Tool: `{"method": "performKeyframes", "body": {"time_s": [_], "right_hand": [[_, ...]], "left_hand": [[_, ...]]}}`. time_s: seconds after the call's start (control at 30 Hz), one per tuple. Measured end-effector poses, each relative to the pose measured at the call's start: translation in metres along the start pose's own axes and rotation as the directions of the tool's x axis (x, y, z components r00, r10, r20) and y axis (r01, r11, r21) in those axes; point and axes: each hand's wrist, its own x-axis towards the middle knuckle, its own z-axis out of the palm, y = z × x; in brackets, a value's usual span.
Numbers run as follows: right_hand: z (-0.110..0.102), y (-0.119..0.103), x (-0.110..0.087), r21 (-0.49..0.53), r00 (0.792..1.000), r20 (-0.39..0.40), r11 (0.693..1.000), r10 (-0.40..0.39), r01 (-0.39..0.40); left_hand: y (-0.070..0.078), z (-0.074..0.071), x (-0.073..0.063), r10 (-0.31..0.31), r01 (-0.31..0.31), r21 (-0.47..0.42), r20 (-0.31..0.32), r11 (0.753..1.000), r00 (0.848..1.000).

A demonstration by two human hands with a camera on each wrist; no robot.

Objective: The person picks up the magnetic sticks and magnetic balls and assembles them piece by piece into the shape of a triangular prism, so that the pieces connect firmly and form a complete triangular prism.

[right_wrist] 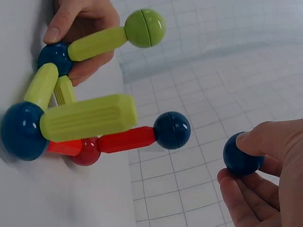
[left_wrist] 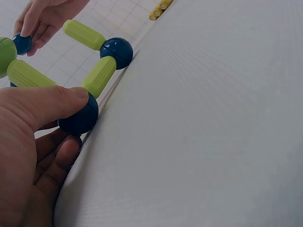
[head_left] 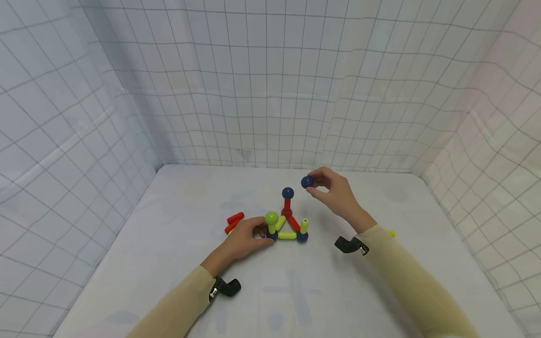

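Observation:
A triangle of rods joined by balls lies on the table, with an upright rod at each corner. My left hand (head_left: pixel 244 238) pinches the blue ball (left_wrist: pixel 81 117) at the near left corner, whose upright carries a green ball (right_wrist: pixel 145 28). At the near right corner, a yellow-green rod (right_wrist: pixel 89 117) stands with its top bare. The far corner's red ball (right_wrist: pixel 86 152) bears a red rod (right_wrist: pixel 127 139) topped by a blue ball (head_left: pixel 288 193). Above the table, right of that top, my right hand (head_left: pixel 335 193) pinches a loose blue ball (right_wrist: pixel 240 155) between thumb and fingers.
Red rods (head_left: pixel 235 218) lie left of the triangle, partly behind the left hand. More yellow rods (left_wrist: pixel 160 10) lie to the right, mostly covered by the right sleeve (head_left: pixel 405 267) in the head view. Grid-patterned white sheets (head_left: pixel 270 94) enclose the table (head_left: pixel 177 197) at back and sides.

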Motion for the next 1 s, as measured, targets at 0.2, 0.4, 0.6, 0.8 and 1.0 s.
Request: {"method": "performKeyframes", "body": {"time_s": [0.2,0.4,0.6,0.8,1.0], "right_hand": [[0.001,-0.005,-0.019,0.052,0.999,0.007,0.998,-0.038,0.037],[0.004,-0.005,-0.037,0.057,0.997,0.009,0.996,-0.074,0.074],[0.009,-0.002,-0.055,0.038,0.996,0.011,0.995,-0.091,0.091],[0.015,0.003,-0.066,0.065,0.995,0.015,0.993,-0.098,0.097],[0.020,0.007,-0.070,0.087,0.991,0.021,0.988,-0.129,0.127]], "left_hand": [[0.002,0.000,0.000,-0.002,0.002,0.000,0.003,1.000,1.000],[0.002,-0.001,0.000,0.030,-0.030,-0.015,0.002,0.999,1.000],[0.001,-0.002,0.000,0.038,-0.038,-0.010,0.004,0.999,0.999],[0.001,-0.002,-0.001,0.027,-0.027,-0.014,0.006,1.000,1.000],[0.000,-0.001,-0.001,0.025,-0.025,-0.014,0.002,1.000,1.000]]}}
